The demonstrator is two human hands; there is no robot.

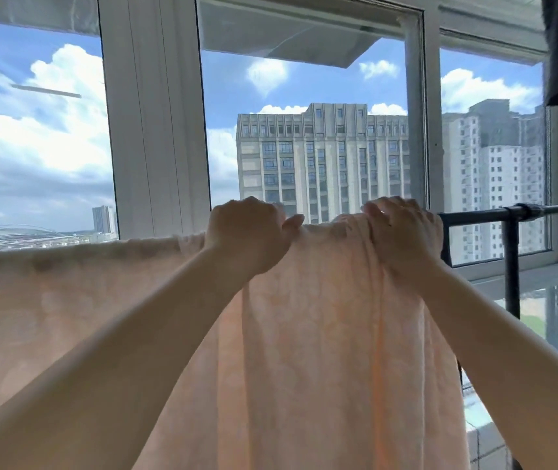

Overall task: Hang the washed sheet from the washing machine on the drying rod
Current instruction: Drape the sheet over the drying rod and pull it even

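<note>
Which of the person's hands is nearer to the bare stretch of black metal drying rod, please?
Right. The right hand grips the bunched peach sheet right beside the bare black metal drying rod; the left hand holds the sheet's top edge farther left.

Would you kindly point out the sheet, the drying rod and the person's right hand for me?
sheet [308,334]: head view, on the hanging folds between the forearms.
drying rod [474,215]: head view, on the bare black bar right of the sheet.
right hand [406,232]: head view, on the back of the hand.
</note>
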